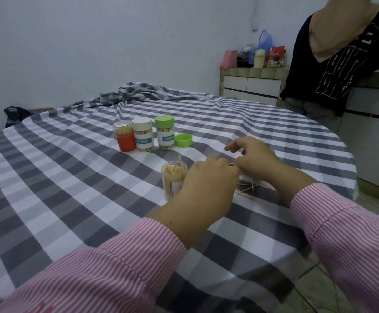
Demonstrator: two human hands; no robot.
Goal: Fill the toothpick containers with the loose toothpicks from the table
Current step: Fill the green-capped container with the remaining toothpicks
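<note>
An open clear toothpick container (172,177), nearly full, stands on the checked tablecloth just left of my hands, with one toothpick sticking up out of it. My left hand (206,184) and my right hand (258,161) meet over the table and pinch a small bunch of toothpicks (233,164) between them. Loose toothpicks (248,188) lie on the cloth under my right hand. Farther back stand three closed containers: an orange one (125,137), a white-lidded one (142,137) and a green-lidded one (165,134). A loose green lid (183,140) lies beside them.
The round table (71,177) carries a grey and white checked cloth, bunched at the far side. A person in dark clothes (333,71) stands at the table's far right by a tiled counter (251,82) with bags and bottles.
</note>
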